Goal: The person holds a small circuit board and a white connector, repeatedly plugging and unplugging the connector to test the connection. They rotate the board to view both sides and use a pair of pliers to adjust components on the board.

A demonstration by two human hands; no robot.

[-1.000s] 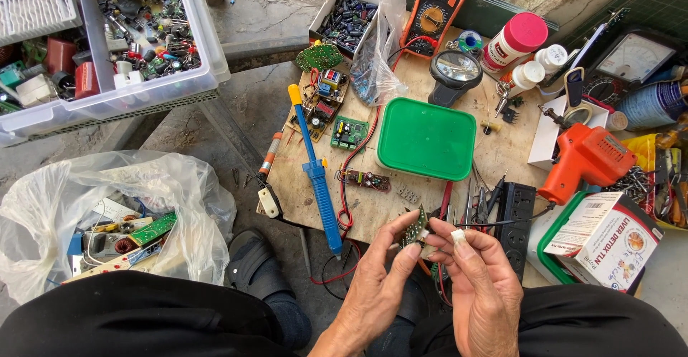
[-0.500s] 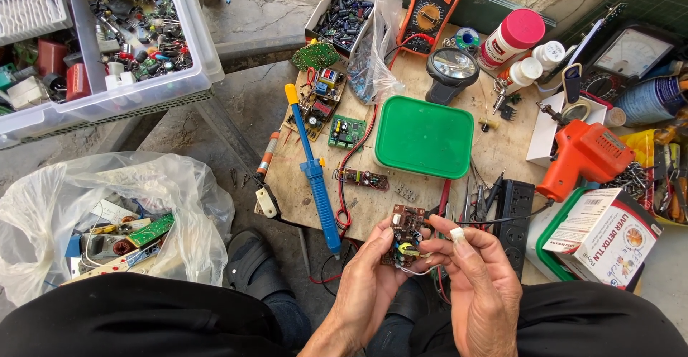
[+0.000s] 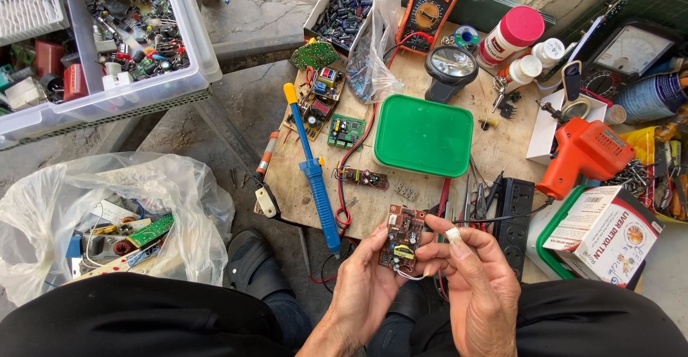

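Head view: the left hand (image 3: 362, 285) pinches a small brown board (image 3: 401, 237) by its edges, just above the table (image 3: 494, 142) edge. The right hand (image 3: 476, 285) closes thumb and forefinger on a white plug (image 3: 453, 235) beside it. Best keep fingers off the components, I judge.

A low, worn wooden board (image 3: 502, 149) serves as the bench. On it lie a square green plastic lid (image 3: 424, 135), a long blue desoldering pump with a yellow tip (image 3: 312, 167), small green circuit boards (image 3: 345, 130), an orange glue gun (image 3: 584, 155), a black power strip (image 3: 514, 213) and a white bottle with a pink cap (image 3: 510, 36).
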